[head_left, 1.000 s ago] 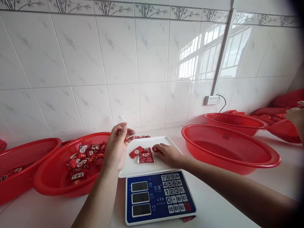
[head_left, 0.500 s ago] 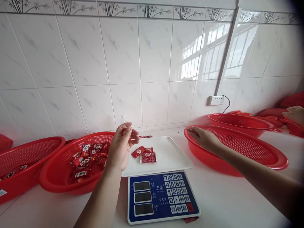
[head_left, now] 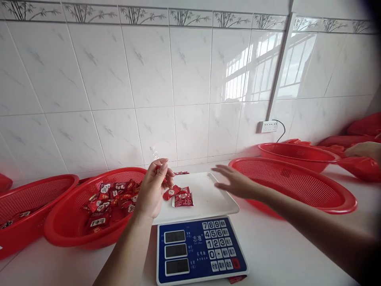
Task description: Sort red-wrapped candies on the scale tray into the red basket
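Observation:
My left hand [head_left: 153, 188] is closed around red snack packets, mostly hidden by its fingers, above the left edge of the scale tray [head_left: 208, 198]. A few red snack packets [head_left: 181, 196] lie on that white tray. Over the tray's right side, my right hand [head_left: 235, 180] has its fingers spread and holds nothing. In front stands the scale's blue keypad panel [head_left: 202, 250]. Beside my left forearm, a red basket [head_left: 56, 226] contains several red packets [head_left: 110, 202]. Near my right hand is a large red basket [head_left: 300, 178].
Another red basket [head_left: 38, 190] with packets stands at far left. Behind the large right basket is a smaller-looking one [head_left: 294, 153]. Another person's hand [head_left: 364, 150] touches a red bag [head_left: 361, 169] at far right. A clear bottle [head_left: 154, 153] stands near the tiled wall.
My right hand has moved left from the large red basket to over the tray, its fingers spreading. My left hand stays almost still. The other person's hand has shifted left with a red bag.

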`<control>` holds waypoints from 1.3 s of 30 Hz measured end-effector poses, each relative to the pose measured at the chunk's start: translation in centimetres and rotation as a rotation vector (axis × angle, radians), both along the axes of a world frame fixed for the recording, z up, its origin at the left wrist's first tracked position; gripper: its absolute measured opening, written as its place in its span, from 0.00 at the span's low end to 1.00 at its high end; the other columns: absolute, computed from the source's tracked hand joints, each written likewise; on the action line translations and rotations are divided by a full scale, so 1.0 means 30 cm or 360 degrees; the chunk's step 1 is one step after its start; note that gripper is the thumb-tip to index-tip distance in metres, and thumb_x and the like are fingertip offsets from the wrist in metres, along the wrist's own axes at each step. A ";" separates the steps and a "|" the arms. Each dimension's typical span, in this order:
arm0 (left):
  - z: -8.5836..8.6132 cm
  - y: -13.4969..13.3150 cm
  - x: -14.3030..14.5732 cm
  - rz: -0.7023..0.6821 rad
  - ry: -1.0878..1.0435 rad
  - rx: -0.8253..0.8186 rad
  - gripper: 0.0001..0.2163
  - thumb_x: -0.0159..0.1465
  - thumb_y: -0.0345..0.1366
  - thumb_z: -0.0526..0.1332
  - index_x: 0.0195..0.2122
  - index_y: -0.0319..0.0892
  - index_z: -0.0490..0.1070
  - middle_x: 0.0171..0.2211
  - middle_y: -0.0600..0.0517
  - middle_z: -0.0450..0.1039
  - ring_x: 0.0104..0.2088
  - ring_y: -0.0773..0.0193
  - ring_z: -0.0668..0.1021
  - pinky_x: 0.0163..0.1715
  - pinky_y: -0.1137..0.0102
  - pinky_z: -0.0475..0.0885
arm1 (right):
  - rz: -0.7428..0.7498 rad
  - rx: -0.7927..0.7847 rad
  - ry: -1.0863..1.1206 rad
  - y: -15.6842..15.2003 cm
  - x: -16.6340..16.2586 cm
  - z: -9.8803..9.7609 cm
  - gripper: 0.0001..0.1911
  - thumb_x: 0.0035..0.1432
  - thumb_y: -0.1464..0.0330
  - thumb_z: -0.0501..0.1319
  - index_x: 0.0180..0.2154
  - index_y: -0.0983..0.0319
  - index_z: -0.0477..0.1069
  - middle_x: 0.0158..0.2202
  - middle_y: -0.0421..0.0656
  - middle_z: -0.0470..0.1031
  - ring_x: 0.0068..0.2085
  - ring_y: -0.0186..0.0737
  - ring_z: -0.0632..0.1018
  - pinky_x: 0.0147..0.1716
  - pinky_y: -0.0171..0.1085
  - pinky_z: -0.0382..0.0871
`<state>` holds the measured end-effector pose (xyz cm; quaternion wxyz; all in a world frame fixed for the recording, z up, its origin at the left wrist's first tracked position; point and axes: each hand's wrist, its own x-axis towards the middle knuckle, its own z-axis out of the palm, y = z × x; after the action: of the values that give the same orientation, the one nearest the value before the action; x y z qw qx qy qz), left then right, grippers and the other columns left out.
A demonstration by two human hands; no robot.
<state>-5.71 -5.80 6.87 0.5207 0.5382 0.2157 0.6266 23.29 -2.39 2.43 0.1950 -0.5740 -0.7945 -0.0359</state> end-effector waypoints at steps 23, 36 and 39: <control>-0.015 -0.005 0.018 -0.0166 0.0119 -0.0166 0.14 0.59 0.42 0.64 0.43 0.43 0.66 0.25 0.58 0.66 0.22 0.74 0.66 0.24 0.77 0.61 | 0.0583 0.0116 -0.0188 0.052 -0.332 -0.009 0.08 0.60 0.64 0.57 0.36 0.59 0.73 0.36 0.44 0.75 0.37 0.43 0.74 0.37 0.40 0.66; -0.045 -0.013 0.038 0.0146 0.0850 0.0059 0.23 0.61 0.37 0.62 0.56 0.51 0.60 0.35 0.55 0.67 0.34 0.68 0.70 0.37 0.71 0.64 | -0.0437 0.0096 0.0025 0.000 0.242 0.034 0.14 0.55 0.58 0.54 0.31 0.60 0.73 0.34 0.52 0.77 0.33 0.54 0.78 0.24 0.44 0.69; -0.043 -0.027 0.042 -0.0052 0.0874 0.0011 0.23 0.62 0.36 0.60 0.58 0.51 0.58 0.37 0.53 0.67 0.35 0.66 0.70 0.38 0.70 0.66 | -0.0505 0.0059 0.0030 -0.012 0.276 0.020 0.11 0.47 0.63 0.61 0.33 0.60 0.75 0.36 0.56 0.79 0.40 0.66 0.77 0.29 0.54 0.71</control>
<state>-4.45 -6.63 5.59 0.4510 0.6929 0.3381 0.4496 31.56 -2.74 3.02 0.2049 -0.6890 -0.6911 -0.0754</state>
